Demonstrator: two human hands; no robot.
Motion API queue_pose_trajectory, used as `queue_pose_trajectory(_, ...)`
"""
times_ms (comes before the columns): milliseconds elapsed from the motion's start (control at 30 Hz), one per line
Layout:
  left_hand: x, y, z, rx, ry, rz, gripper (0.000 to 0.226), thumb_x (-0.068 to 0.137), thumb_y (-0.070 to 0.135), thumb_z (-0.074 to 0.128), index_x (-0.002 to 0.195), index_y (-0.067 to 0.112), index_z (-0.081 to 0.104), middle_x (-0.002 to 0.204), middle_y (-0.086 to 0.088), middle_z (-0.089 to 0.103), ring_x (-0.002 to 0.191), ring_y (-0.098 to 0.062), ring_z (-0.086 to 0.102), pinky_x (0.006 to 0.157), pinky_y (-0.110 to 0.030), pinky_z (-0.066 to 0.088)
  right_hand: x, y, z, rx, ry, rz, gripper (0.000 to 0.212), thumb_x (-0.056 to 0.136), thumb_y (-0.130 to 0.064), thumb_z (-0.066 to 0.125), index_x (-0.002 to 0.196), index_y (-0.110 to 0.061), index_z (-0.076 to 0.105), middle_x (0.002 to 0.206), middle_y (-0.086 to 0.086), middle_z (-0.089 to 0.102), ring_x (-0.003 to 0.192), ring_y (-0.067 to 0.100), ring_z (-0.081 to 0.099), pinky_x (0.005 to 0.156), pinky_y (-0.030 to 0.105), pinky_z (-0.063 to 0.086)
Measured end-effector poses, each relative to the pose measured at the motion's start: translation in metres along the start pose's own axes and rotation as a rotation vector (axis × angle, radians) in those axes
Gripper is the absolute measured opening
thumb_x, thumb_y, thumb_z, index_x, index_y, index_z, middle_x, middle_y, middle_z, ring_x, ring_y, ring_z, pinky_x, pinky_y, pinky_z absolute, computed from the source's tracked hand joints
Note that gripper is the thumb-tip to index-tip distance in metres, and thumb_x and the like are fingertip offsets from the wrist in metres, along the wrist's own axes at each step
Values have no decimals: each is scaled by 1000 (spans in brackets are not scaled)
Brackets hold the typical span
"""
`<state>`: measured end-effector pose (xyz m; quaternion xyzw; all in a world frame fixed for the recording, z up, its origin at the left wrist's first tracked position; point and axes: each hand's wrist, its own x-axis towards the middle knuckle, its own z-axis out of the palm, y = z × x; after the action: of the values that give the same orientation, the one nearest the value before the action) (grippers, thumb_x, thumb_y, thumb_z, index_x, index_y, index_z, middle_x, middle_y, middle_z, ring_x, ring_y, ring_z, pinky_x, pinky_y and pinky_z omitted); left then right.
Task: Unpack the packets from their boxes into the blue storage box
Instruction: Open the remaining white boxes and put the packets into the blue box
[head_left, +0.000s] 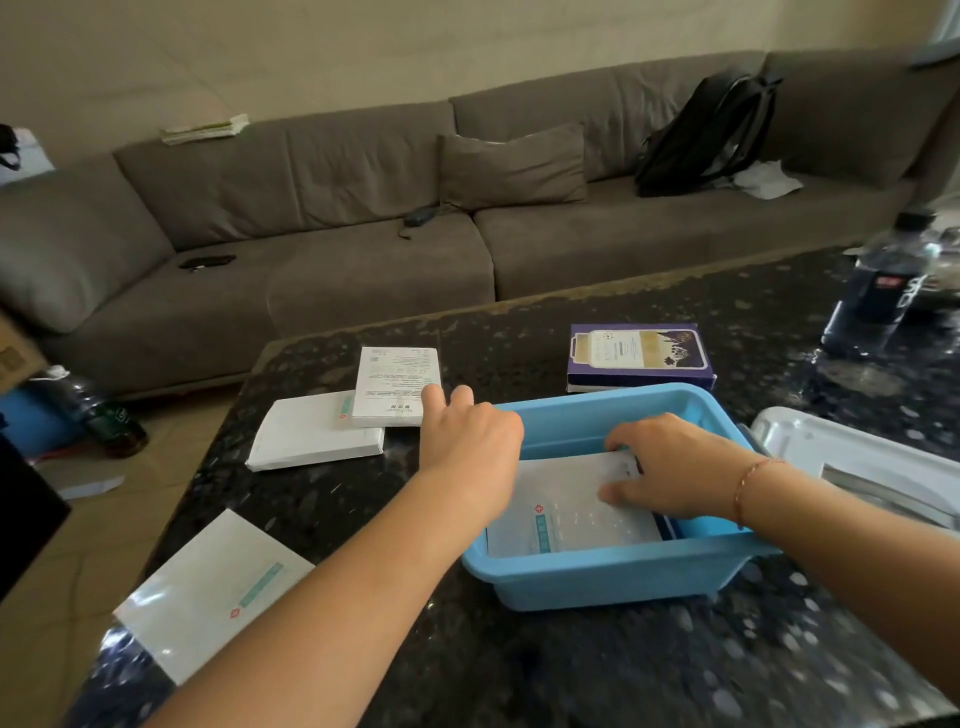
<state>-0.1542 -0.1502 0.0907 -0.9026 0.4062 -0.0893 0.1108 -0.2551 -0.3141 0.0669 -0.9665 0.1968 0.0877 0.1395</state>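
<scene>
A blue storage box (613, 577) is seen on the dark speckled counter (571, 665), near its front edge. Inside the box a white packet (566, 512) with a teal stripe and a small red mark is laid flat on the bottom. The right hand (670, 470) is placed inside the box, and its spread fingers are pressed on the far right part of this packet; the fingers are bent only a little and nothing is gripped by them. A thin bracelet (748, 480) is worn on the right wrist.

The left hand (467, 436) is held just beside the left wall of the box, with the fingers relaxed and reaching toward a small white box (397, 384) with printed text. Whether this box is touched by the fingertips cannot be told. The small white box is lying partly on top of a larger flat white box (311, 439).

Another white packet (208, 592) with a teal stripe is lying at the left front corner of the counter. A purple box (639, 356) is standing just behind the storage box. A white lid (852, 457) is seen to the right of the storage box, and a dark bottle (878, 286) is standing at the far right. A grey sofa (363, 249) with a black backpack (701, 135) is seen behind the counter
</scene>
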Motion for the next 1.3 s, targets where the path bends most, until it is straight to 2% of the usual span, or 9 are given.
queue_pose_trajectory(367, -4, 13, 12, 55, -80, 74, 30, 83, -2, 50, 67, 22, 40, 77, 2, 50, 106, -24, 32, 88, -44, 25, -6, -1, 3, -73, -106, -15, 51, 88, -61, 53, 130, -31, 51, 118, -7, 63, 98, 12, 61, 92, 29, 50)
queue_pose_trajectory(467, -6, 8, 14, -68, 3, 115, 19, 90, 6, 52, 85, 21, 62, 90, 4, 60, 107, -23, 37, 85, -41, 25, -11, -5, -2, -55, -85, 10, 55, 88, -60, 55, 134, -31, 47, 116, -7, 63, 95, 11, 60, 91, 29, 51)
queue_pose_trajectory(600, -38, -39, 25, -657, 344, 140, 26, 98, 32, 55, 119, 25, 68, 117, 10, 67, 112, -8, 51, 97, -29, 40, -30, -27, -22, -57, 265, 14, 54, 88, -55, 58, 136, -32, 47, 88, -10, 61, 80, 12, 59, 75, 30, 53)
queue_pose_trajectory(700, -91, -95, 58, -688, 453, 153, 30, 96, 40, 55, 117, 24, 68, 114, 11, 67, 112, 0, 54, 99, -21, 44, -56, -62, -24, 117, 682, -282, 36, 86, -40, 68, 120, -27, 63, 60, -15, 54, 55, 0, 49, 57, 26, 44)
queue_pose_trajectory(767, -129, -131, 86, -601, 385, 123, 37, 94, 54, 54, 116, 27, 66, 115, 15, 64, 113, -1, 53, 98, -25, 44, -80, -90, -16, 236, 797, -506, 23, 87, -39, 67, 107, -28, 66, 58, -14, 54, 48, 1, 48, 52, 24, 42)
queue_pose_trajectory(900, -192, -180, 121, -430, 112, 78, 74, 68, 88, 56, 126, 41, 57, 134, 32, 47, 130, 2, 37, 105, -21, 29, -91, -147, 43, 413, 478, -691, 28, 86, -49, 59, 112, -38, 61, 79, -24, 57, 65, -5, 56, 62, 9, 47)
queue_pose_trajectory(1033, -227, -199, 146, -382, -91, 45, 84, 68, 91, 49, 141, 55, 33, 151, 42, 12, 142, 13, -5, 119, -26, 8, -52, -189, 116, 398, 158, -502, 52, 96, -27, 54, 145, -36, 38, 136, -22, 45, 124, 0, 48, 105, 15, 38)
queue_pose_trajectory(1167, -232, -193, 165, -431, 97, 38, 46, 88, 60, 55, 130, 43, 56, 146, 26, 44, 140, 3, 30, 117, -29, 22, -16, -213, 143, 382, 120, -286, 66, 98, -14, 49, 154, -30, 18, 161, -4, 22, 148, 12, 19, 118, 23, 17)
queue_pose_trajectory(1300, -230, -183, 169, -441, 310, 56, 30, 92, 43, 55, 120, 36, 66, 134, 21, 58, 133, -1, 45, 112, -35, 36, -4, -222, 151, 356, 108, -293, 55, 100, -21, 49, 151, -30, 29, 159, -5, 28, 148, 12, 20, 120, 27, 11)
